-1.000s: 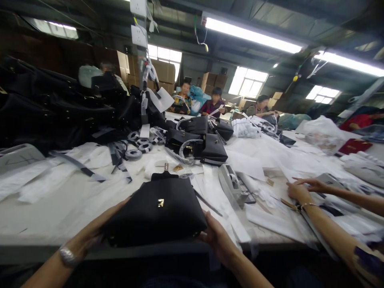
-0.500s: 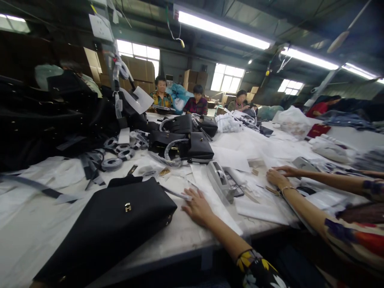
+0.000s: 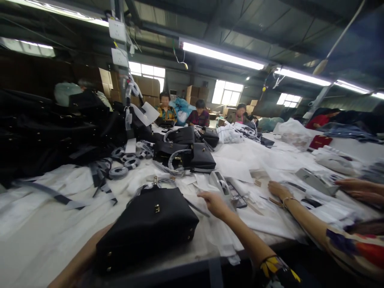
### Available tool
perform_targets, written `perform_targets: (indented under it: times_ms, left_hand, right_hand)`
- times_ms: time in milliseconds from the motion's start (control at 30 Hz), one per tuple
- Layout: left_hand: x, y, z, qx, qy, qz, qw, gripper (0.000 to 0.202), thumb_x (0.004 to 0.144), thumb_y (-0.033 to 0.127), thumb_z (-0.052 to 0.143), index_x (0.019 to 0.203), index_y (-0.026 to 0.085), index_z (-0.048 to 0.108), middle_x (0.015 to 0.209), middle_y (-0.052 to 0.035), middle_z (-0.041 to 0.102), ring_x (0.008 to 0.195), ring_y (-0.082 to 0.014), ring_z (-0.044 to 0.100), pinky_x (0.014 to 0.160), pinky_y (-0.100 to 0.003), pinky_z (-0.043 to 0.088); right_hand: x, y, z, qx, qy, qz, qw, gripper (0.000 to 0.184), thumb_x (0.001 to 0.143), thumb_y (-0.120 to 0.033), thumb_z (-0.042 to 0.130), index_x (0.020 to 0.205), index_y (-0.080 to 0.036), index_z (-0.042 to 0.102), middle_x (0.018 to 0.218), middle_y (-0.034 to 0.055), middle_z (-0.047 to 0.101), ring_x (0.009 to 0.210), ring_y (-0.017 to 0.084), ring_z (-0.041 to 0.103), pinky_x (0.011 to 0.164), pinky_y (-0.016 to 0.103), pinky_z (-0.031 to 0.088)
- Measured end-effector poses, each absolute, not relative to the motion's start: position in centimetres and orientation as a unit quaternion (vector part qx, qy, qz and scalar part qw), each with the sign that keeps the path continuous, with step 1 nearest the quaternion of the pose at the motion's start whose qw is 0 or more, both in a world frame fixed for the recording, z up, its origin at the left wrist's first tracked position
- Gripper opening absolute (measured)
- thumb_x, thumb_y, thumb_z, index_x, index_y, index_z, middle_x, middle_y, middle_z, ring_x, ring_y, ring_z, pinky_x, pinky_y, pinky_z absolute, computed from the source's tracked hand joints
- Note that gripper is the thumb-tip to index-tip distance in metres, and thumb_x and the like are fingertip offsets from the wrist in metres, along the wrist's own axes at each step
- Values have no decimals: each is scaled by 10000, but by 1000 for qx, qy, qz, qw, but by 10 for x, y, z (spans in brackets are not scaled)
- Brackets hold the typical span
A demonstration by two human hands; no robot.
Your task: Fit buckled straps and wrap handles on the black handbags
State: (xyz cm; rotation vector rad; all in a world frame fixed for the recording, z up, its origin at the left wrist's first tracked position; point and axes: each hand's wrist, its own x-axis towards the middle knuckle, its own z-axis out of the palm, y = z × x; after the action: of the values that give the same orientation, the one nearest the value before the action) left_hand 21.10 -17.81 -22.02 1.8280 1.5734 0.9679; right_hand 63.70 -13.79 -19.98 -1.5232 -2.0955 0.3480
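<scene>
A black handbag (image 3: pixel 150 228) with a gold clasp on its flap and small metal studs lies tilted in front of me. My left forearm (image 3: pixel 87 252) runs up to its left side, and the bag hides the hand and its fingers. To the right of the bag, my right hand (image 3: pixel 214 203) is raised over the table with its fingers drawn together and the forefinger pointing left; what they hold, if anything, cannot be made out. A thin grey strap (image 3: pixel 196 206) extends from the bag to just below that hand. White wrapping sheets (image 3: pixel 222 240) lie under my right forearm.
Several black bags (image 3: pixel 201 156) with wrapped handles stand farther back, beside coiled straps (image 3: pixel 118 173). A tape dispenser (image 3: pixel 220 184) sits behind my right hand. On the right, a co-worker's arm (image 3: pixel 306 216) reaches across the table. Black bags are heaped at left.
The handbag has shifted right and turned, and my left forearm now shows beside it. My right hand has risen from lying spread on the table, its fingers now drawn together.
</scene>
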Motion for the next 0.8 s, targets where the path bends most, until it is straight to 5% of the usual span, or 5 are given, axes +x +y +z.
perform_targets:
  times_ms: [167,333,467,600,800]
  left_hand:
    - [188,-190,-202,640,677,308,192,533,899,519,502,1242,140,650,1267,-95,684,1241,-337,576,1026,-448,466]
    - [201,-220,-196,761,555,294,160,635,873,569,557,1440,298,464,1509,-58,471,1360,-295,463,1106,-444,391]
    - [226,-231,-198,780,522,319,133,667,832,537,655,1428,301,473,1545,-60,417,1387,-281,427,1120,-434,387]
    - [246,-230,-184,825,491,266,81,609,839,519,660,1392,306,523,1504,-61,479,1352,-281,477,1101,-417,426]
    - [268,-221,-175,911,379,161,-6,959,726,399,808,1526,307,287,1557,-96,387,1424,-321,357,1145,-503,333]
  right_hand:
    - [612,-195,-167,-521,-774,146,328,399,949,-312,515,1342,-286,582,1374,61,598,1303,254,516,1133,453,366]
    - [577,-221,-181,-471,-793,237,305,843,758,-395,778,1492,-296,377,1574,81,340,1428,310,348,1167,491,319]
    - [574,-226,-197,-493,-747,244,372,707,804,-316,738,1449,-318,450,1460,56,515,1360,301,458,1157,495,348]
    - [590,-243,-183,-554,-741,203,321,692,807,-382,738,1440,-349,462,1451,47,526,1309,340,511,1110,535,403]
    - [568,-227,-151,-385,-892,151,181,963,737,-437,802,1532,-300,276,1600,54,265,1485,351,174,1221,577,39]
